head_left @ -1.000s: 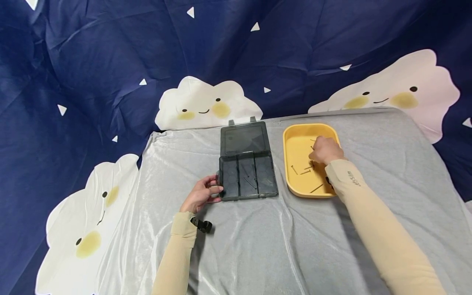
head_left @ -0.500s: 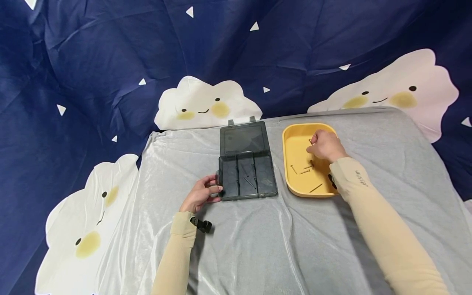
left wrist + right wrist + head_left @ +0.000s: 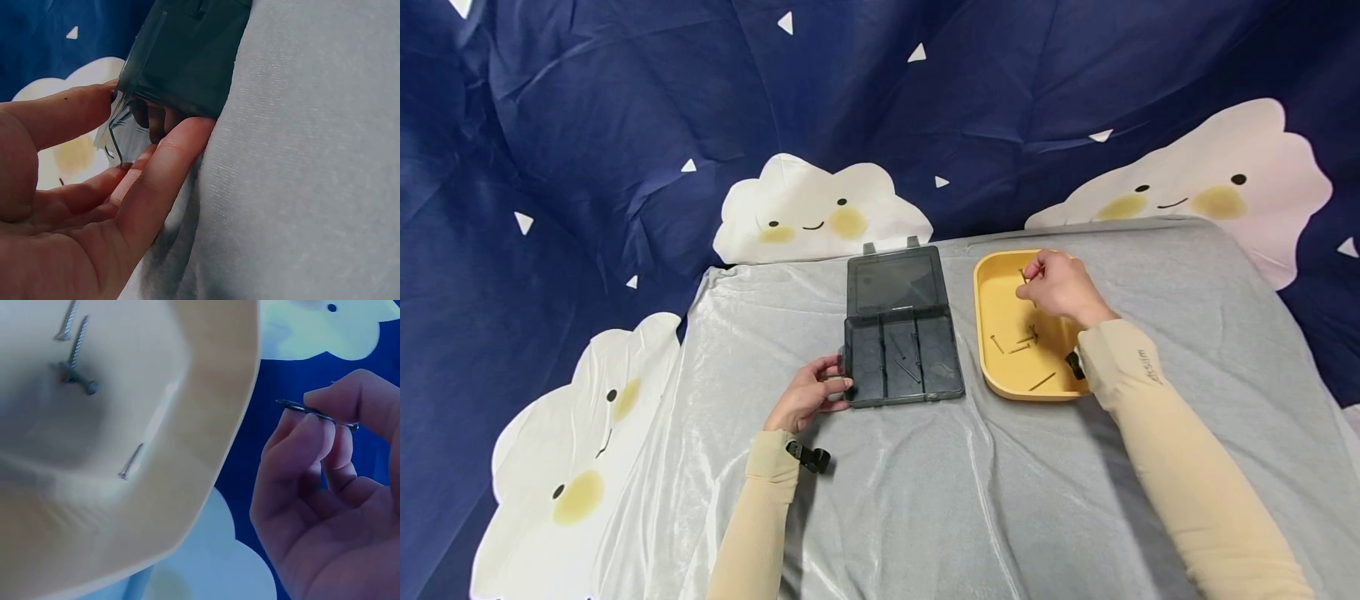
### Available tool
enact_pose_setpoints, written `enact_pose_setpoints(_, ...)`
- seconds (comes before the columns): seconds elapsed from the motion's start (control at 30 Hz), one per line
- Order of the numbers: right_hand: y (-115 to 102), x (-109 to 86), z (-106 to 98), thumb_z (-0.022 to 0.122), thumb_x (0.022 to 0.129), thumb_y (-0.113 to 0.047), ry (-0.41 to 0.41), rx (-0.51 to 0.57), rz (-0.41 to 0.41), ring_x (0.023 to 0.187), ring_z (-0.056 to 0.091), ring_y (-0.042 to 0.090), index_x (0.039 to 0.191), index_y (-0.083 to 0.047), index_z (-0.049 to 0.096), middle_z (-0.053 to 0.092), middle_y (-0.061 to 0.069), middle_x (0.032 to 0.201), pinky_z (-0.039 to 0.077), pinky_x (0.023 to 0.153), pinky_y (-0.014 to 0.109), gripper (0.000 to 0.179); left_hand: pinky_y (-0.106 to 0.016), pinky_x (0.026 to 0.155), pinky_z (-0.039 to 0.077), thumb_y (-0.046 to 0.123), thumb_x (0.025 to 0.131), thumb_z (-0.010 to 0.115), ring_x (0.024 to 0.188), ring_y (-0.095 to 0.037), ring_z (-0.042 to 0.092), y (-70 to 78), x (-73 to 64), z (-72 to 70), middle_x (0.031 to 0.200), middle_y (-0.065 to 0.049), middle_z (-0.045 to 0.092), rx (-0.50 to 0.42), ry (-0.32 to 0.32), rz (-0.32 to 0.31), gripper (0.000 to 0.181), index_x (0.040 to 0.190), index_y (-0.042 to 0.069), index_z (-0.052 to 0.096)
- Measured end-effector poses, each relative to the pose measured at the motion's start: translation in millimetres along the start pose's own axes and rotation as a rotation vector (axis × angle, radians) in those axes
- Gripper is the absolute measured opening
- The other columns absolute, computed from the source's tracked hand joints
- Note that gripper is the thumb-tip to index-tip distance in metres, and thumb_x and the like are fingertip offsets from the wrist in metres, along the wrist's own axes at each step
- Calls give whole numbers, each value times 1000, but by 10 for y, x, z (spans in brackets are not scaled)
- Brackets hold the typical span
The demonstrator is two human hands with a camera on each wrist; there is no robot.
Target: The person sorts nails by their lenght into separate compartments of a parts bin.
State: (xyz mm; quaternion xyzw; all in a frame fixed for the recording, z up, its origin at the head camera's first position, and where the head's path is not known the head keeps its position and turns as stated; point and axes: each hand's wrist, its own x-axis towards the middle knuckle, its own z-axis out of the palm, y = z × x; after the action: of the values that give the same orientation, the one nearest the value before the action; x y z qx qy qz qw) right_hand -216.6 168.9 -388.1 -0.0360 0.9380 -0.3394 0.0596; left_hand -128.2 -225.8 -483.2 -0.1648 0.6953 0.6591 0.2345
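Observation:
My left hand (image 3: 805,398) holds the left edge of a dark see-through compartment box (image 3: 865,367), thumb and fingers on either side of its latch edge in the left wrist view. The box lies with its lid (image 3: 898,282) folded back. Several dark screws (image 3: 908,372) lie in its middle compartment. Above the far part of a yellow tray (image 3: 988,375), my right hand (image 3: 1062,290) pinches a screw (image 3: 312,411) between thumb and fingertips. Several more screws (image 3: 1020,348) lie loose on the tray floor, one screw (image 3: 131,461) apart near the tray's wall.
A grey cloth (image 3: 895,492) covers the table under box and tray. Behind it hangs a dark blue curtain (image 3: 850,83) with white clouds and triangles. A narrow strip of cloth separates the box from the tray.
My right hand has risen from the tray floor toward its far side with a screw, which has come into sight between the fingers. The left hand and the box have stayed put.

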Motion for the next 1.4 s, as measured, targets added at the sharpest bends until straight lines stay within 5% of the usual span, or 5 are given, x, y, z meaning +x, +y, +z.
enact_pose_setpoints(0.33,-109,-58,-31,63,83,-10,-39,152,-14,63,62,15,101,0,57,61,11,86,53,58,25,21,-31,67,61,-4,87,65,88,-16,66,-19,16,-6,126,-13,51,-11,5,4,62,143,6,40)
enact_pose_setpoints(0.6,-187,-116,-3,62,84,-8,-34,242,-5,68,65,19,103,2,57,62,11,87,57,58,25,22,-31,69,62,-4,87,65,89,-15,66,-22,26,-3,128,-14,51,-7,-1,4,63,144,6,40)
enact_pose_setpoints(0.83,-247,-142,81,63,87,-9,-69,343,-13,66,62,6,109,5,56,61,13,95,59,61,23,27,-31,68,62,-4,87,65,89,-16,66,-19,19,-10,128,-15,51,-9,3,4,63,144,6,40)
enact_pose_setpoints(1.4,-576,-251,408,63,87,-2,-92,504,-79,69,62,12,106,8,57,61,15,94,58,63,25,23,-30,68,61,-3,87,65,90,-15,66,-14,20,-21,128,-15,51,-9,-4,6,62,143,6,41)
